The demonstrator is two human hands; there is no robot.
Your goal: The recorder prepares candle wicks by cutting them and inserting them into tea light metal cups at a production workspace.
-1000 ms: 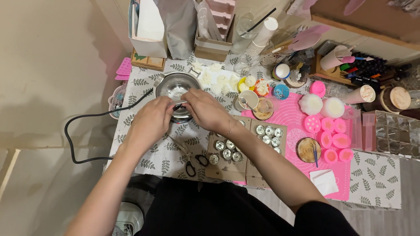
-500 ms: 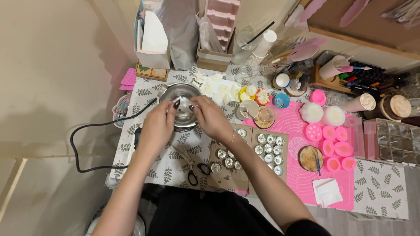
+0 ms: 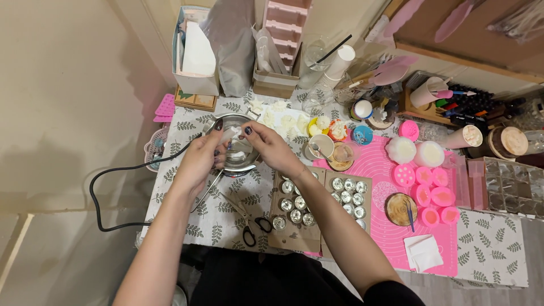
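Observation:
Both my hands meet over a shiny metal pot (image 3: 247,162) at the back left of the table. My left hand (image 3: 203,156) and my right hand (image 3: 266,144) pinch the same small white lump (image 3: 232,134) between their fingertips, just above the pot's rim. The pot's inside looks wet and reflective. Whether the lump is wax or something else I cannot tell.
A black cord (image 3: 116,181) loops off the table's left edge. Black scissors (image 3: 253,225) lie near the front, beside cardboard trays of small metal cups (image 3: 297,207). A pink mat (image 3: 396,226) with pink moulds covers the right. Boxes and jars crowd the back.
The camera view has shifted, so the table sits lower in frame. My hands stay together over the pot, still working the white lump.

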